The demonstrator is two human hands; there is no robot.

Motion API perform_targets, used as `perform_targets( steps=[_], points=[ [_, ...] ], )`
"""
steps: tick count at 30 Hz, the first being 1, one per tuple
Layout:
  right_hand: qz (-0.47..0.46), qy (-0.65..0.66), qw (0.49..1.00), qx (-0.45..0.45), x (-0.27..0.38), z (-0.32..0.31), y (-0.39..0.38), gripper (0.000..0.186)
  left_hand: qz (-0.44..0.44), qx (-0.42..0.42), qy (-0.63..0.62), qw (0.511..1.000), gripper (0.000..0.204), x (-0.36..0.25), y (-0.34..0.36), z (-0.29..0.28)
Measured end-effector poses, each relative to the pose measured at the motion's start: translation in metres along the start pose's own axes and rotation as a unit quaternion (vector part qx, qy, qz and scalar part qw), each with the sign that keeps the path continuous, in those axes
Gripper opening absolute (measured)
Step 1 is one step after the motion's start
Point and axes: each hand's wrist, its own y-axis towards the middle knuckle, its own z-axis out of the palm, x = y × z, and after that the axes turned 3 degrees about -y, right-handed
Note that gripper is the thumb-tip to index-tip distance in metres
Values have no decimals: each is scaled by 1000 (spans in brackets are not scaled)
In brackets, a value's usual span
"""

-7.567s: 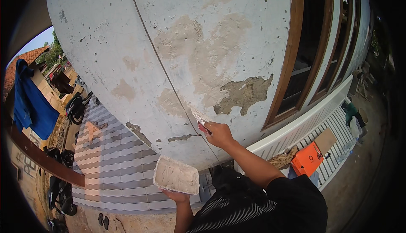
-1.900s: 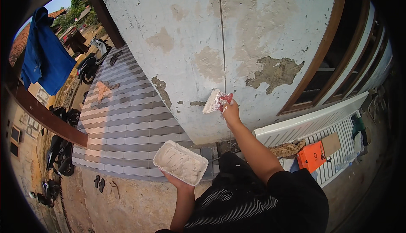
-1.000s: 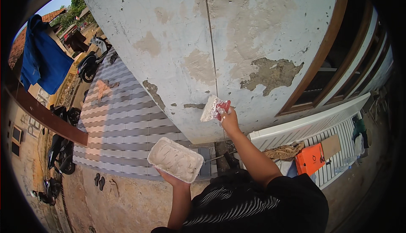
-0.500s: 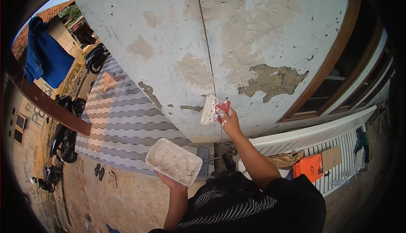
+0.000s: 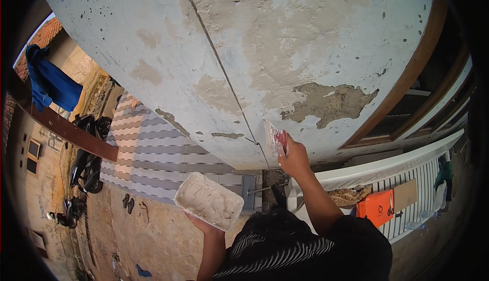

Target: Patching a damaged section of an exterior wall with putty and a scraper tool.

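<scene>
Gripping a red-handled putty knife point(image 5: 275, 137), a person's right hand point(image 5: 296, 158) is holding the paste-smeared blade up to a weathered pale-blue wall point(image 5: 122, 21), its fingers clasping the handle; whether the blade's edge is touching is not showing clearly. The left hand point(image 5: 206, 226) is supporting a white tub point(image 5: 234, 214) of beige filler point(image 5: 209, 199) from beneath, its fingers mostly hiding under it, so their spread cannot be told. Coverage is looking partial: broad beige patches point(image 5: 285, 36) are already masking the wall on both sides of a dark, cord-like line point(image 5: 220, 63), while a large ragged hollow point(image 5: 331, 103) near the brown window frame point(image 5: 397, 93) is exposing grey-brown render. Also apparently remaining unfilled, a narrow gouge point(image 5: 227, 135) is lying left of the line, and a chipped strip point(image 5: 172, 121) is marking the wall's outer edge. At right, an orange bag point(image 5: 376, 205) is resting on a white slatted bench point(image 5: 387, 167).
</scene>
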Motion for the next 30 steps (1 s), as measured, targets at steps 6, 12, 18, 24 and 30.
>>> perform_targets(
  steps=[6,12,18,24,30],
  points=[
    [20,-36,999,-15,11,-9,4,37,-10,11,13,1000,67,-7,3,-3],
    [47,-33,998,-40,22,-6,-2,40,-45,36,-33,998,68,-32,7,-14],
    [70,-56,992,-92,31,7,-25,39,-62,28,-41,997,66,-67,12,-15],
    [61,-34,989,-133,46,8,-56,45,-98,105,-44,989,64,-97,22,-16],
    [87,-22,989,-116,44,14,-75,46,-117,105,-42,987,65,-89,29,-5]
  ],
)
